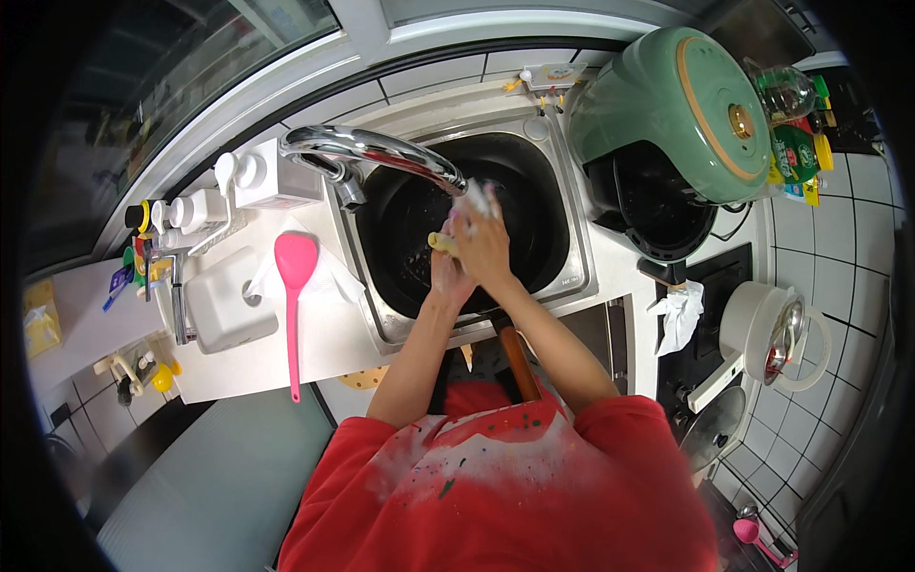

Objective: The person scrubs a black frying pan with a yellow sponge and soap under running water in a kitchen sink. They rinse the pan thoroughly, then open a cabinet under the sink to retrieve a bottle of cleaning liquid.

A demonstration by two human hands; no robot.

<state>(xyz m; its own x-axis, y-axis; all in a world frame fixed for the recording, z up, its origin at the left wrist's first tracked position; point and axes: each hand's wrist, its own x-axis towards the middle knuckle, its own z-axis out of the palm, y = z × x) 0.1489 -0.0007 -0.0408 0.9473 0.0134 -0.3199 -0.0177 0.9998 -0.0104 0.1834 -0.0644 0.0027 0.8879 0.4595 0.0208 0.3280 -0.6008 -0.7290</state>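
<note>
My hands meet under the chrome faucet (375, 141), where white water runs onto them. In my left hand (452, 275) is a yellow sponge-like piece (442, 244), partly hidden by the fingers. My right hand (485, 242) lies over the left one, fingers stretched toward the spout; whether it also grips the piece cannot be seen. Below both hands, a black wok (536, 186) fills the steel sink (582, 261). Its wooden handle (520, 365) sticks out over the front edge toward my body.
Left of the sink, a pink ladle (295, 254) lies partly on a white cloth (332, 268), beside a small white basin (232, 304). White bottles (204, 209) stand behind. At right are a green air fryer (665, 114) with its drawer out, and a white pot (750, 325).
</note>
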